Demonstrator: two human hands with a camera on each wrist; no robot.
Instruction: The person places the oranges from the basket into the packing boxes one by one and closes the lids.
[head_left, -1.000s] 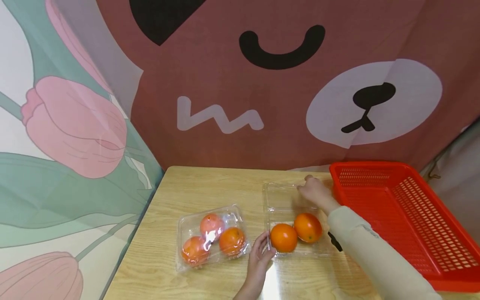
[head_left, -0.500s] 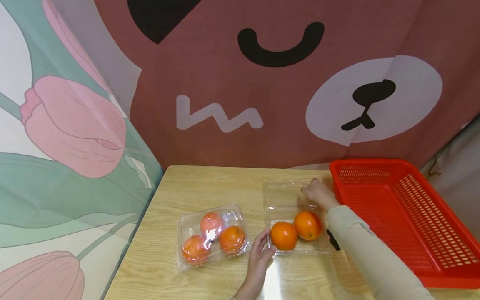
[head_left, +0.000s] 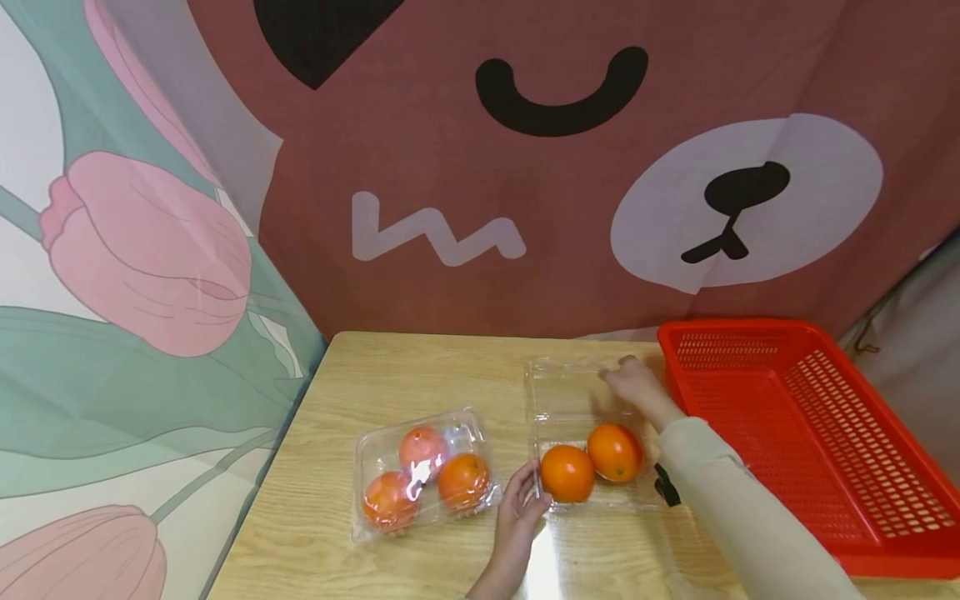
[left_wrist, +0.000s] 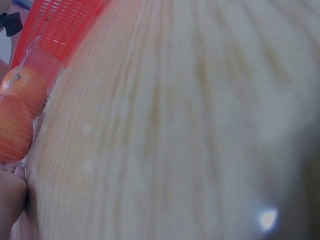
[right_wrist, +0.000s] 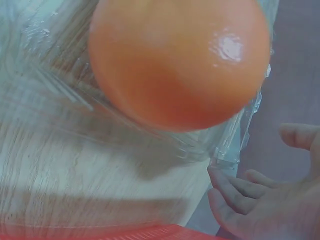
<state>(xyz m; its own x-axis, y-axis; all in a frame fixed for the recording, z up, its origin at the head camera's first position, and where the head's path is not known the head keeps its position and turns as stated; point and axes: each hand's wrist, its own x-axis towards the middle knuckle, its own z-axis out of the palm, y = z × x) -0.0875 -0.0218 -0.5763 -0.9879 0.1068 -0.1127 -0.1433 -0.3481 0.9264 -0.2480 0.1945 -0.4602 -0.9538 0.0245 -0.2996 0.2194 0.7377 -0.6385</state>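
A clear plastic clamshell box (head_left: 487, 521) on the left holds three oranges under its closed lid. To its right lies a second clamshell, unfolded, with two oranges (head_left: 567, 473) in its front half and its clear lid (head_left: 566, 392) laid back behind them. My left hand (head_left: 516, 512) grips the front left corner of this second box between thumb and fingers. At the lid's back right corner is my right hand (head_left: 637, 390). The right wrist view shows its fingertips at the plastic corner, fingers fairly straight and thumb apart, beside a large orange (right_wrist: 180, 65).
A red slotted plastic basket (head_left: 772, 433) stands close on the right, its left wall beside my right forearm. The wooden table (head_left: 427, 367) ends at a cloth backdrop with a bear's face (head_left: 570, 208). A tulip-patterned cloth (head_left: 150, 250) hangs at the left.
My right hand has shifted slightly to the right at the lid's edge. My left hand, the oranges and the basket keep their places.
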